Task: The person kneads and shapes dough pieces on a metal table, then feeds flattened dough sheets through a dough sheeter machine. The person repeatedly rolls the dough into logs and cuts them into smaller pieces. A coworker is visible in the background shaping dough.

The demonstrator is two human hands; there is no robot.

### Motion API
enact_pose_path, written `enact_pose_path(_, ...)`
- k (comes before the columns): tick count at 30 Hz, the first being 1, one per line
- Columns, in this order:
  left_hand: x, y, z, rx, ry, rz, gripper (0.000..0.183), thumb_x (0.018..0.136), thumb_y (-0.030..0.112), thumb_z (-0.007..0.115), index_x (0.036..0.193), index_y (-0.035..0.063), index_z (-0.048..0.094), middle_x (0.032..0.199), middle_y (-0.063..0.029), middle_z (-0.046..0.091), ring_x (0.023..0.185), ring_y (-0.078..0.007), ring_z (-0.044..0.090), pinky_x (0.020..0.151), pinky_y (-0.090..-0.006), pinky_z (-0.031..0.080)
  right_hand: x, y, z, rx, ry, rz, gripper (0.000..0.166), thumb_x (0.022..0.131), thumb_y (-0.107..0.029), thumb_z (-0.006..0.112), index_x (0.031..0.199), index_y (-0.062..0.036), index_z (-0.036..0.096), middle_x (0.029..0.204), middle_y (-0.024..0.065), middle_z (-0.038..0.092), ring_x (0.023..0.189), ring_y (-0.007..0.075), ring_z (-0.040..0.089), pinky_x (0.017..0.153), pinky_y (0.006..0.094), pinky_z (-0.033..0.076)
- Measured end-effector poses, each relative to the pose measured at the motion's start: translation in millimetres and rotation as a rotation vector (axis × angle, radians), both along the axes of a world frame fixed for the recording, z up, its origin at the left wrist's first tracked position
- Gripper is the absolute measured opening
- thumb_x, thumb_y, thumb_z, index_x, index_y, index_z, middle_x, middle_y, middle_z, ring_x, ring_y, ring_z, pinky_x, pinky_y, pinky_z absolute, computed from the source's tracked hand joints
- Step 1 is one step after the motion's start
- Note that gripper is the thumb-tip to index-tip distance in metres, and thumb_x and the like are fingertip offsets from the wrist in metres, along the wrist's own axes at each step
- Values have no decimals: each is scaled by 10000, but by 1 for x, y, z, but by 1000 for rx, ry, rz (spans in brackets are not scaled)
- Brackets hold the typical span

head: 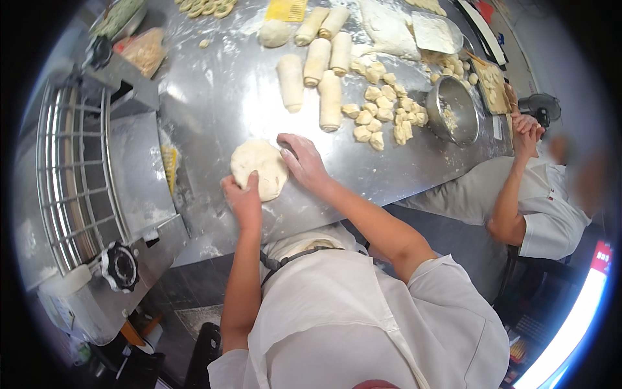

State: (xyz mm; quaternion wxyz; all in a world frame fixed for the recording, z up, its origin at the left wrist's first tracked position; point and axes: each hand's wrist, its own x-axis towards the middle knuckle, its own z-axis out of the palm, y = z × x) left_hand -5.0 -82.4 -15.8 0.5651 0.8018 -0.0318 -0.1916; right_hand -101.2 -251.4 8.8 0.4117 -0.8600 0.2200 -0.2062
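A flattened round of pale dough (262, 163) rests on the floured steel table in front of me. My left hand (242, 197) grips its lower left edge, thumb pressed on top and fingers tucked at the rim. At the right side of the round, my right hand (307, 164) is curved, its thumb and forefinger apart and its thumb by the dough's edge. Beyond the hands lie several rolled dough logs (291, 82). Cut dough pieces (384, 114) are heaped to their right.
A dough sheeter (77, 175) with a guard grille borders the left. A steel bowl (452, 112) stands near the table's right edge, where a co-worker (539, 194) sits. Farther back are a dough ball (273, 34), a yellow scraper (285, 9) and a flour container (437, 33).
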Motion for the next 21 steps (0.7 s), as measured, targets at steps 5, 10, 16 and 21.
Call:
enact_pose_path(5,-1,-25,49,-343,175,147,405,927,72,755,1226,-65,517,1174,-146,645,1043,-203,642,950,-331,515,-27,-19,-12,-130,26,-33,405,935,-218,664,1298,-47,612,1305,158,641,1274,351,556,1103,464,397)
enact_pose_path(10,18,-24,166,-376,58,55,409,933,78,752,1264,-41,542,1157,-113,664,1024,-148,644,913,-287,523,-18,-17,-21,-178,-63,-23,401,851,-155,721,1228,-47,633,1265,148,659,1248,342,576,1075,467,416)
enact_pose_path(16,57,18,324,-480,-147,35,433,919,83,757,1285,-35,559,1168,-128,691,1026,-180,686,918,-318,569,-21,-20,-14,-173,-88,27,330,814,-54,691,1141,-73,648,1190,130,678,1197,344,595,1060,467,421)
enact_pose_path(21,111,74,432,-362,-379,-12,403,925,88,733,1280,-23,580,1180,-160,704,1043,-214,714,920,-343,594,-23,-23,-10,-142,-128,84,251,816,-29,675,1062,-73,655,1142,118,694,1159,342,610,1033,464,428)
